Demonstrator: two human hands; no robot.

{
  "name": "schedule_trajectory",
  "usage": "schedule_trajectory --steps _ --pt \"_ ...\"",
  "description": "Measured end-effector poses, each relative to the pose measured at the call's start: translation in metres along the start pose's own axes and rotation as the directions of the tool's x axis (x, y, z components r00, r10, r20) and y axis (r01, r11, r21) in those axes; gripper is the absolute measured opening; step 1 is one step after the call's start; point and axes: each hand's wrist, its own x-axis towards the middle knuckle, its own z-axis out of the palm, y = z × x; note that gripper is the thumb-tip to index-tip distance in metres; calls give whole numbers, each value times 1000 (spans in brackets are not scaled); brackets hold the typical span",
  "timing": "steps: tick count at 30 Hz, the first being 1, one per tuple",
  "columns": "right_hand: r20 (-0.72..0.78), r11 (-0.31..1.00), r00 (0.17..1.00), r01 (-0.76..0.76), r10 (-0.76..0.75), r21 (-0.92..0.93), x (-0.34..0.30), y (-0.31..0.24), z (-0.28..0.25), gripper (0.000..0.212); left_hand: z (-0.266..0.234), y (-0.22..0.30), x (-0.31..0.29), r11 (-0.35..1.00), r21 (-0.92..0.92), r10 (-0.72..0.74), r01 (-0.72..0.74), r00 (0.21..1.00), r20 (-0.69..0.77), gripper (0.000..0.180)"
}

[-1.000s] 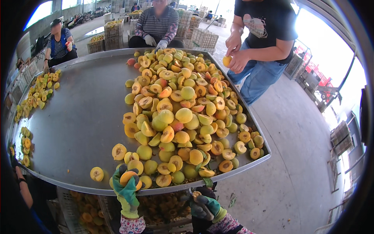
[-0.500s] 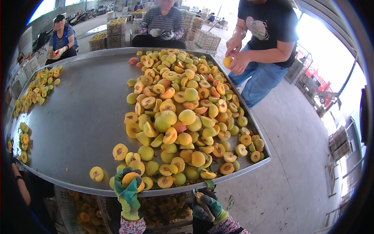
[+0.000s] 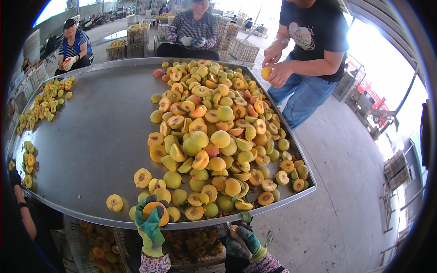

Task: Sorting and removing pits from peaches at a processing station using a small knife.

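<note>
My left hand point(image 3: 149, 227), in a green and yellow glove with dark fingertips, is closed on an orange-yellow peach half point(image 3: 154, 210) over the table's front edge. Closed just outside that edge, my right hand point(image 3: 241, 241) wears a similar glove. It grips a small tool point(image 3: 229, 224) with a metal tip; most of it is hidden by the fingers. Ahead of both hands lies a big heap of peaches point(image 3: 199, 139), many halved and some with brown stones showing. A single peach half point(image 3: 114, 203) lies apart, left of my left hand.
The metal table point(image 3: 104, 150) has a raised rim. Smaller fruit piles point(image 3: 45, 102) lie along its left side. Crates of fruit point(image 3: 102, 248) stand beneath the front edge. A person point(image 3: 314, 50) stands at the right holding a peach; two others sit at the far side.
The whole view has shifted slightly, with the table and fruit a little lower and to the right. Both my hands keep their grips and stay nearly in place.
</note>
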Motion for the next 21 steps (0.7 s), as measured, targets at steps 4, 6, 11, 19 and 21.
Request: schedule_trajectory --steps 4,6,11,19,21 --pt "103 986 994 -50 34 160 5 0 -4 68 3 1 1 1000 7 12 -12 1000 -8 39" --pt "98 988 994 -60 46 139 6 1 -10 68 2 0 0 1000 1 -2 2 1000 0 38" --pt "117 990 988 -116 105 85 2 7 -11 57 -12 -7 -3 1000 -6 11 -11 1000 18 36" --pt "-221 961 969 -160 109 -225 1 12 7 27 0 -11 -22 865 -459 -54 202 948 315 50" --pt "-220 835 968 -217 119 -506 -6 6 29 21 -1 -13 -40 876 -433 -95 213 956 279 49"
